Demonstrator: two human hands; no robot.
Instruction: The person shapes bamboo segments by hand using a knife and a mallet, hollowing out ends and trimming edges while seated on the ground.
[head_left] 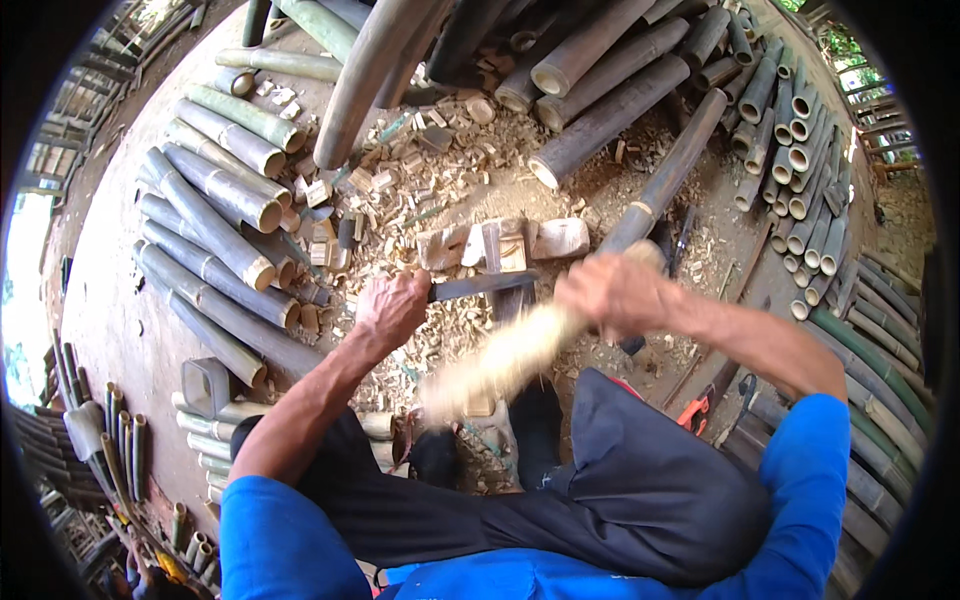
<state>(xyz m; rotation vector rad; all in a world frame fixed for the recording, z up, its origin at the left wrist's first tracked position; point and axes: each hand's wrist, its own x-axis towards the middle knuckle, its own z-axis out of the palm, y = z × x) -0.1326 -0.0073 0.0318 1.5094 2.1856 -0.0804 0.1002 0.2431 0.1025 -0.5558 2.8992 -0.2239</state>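
Note:
My left hand (393,308) is closed round the handle of a knife (485,284). Its long dark blade points right, across a bamboo piece (512,302) beside a rough wooden block (560,238). Whether the edge has entered the bamboo I cannot tell. In my right hand (618,293) is a thick pale wooden club (505,360), gripped near its upper end and smeared by motion. The club's blurred end hangs below the blade, towards my legs, apart from the knife. A dark bamboo pole (672,178) slants away behind my right hand.
Wood chips and small offcuts (390,195) cover the ground around the block. Cut bamboo tubes (215,215) lie stacked at left, with more (800,150) at right. An orange-handled tool (692,412) lies beside my right knee. A clear plastic container (207,386) stands at left.

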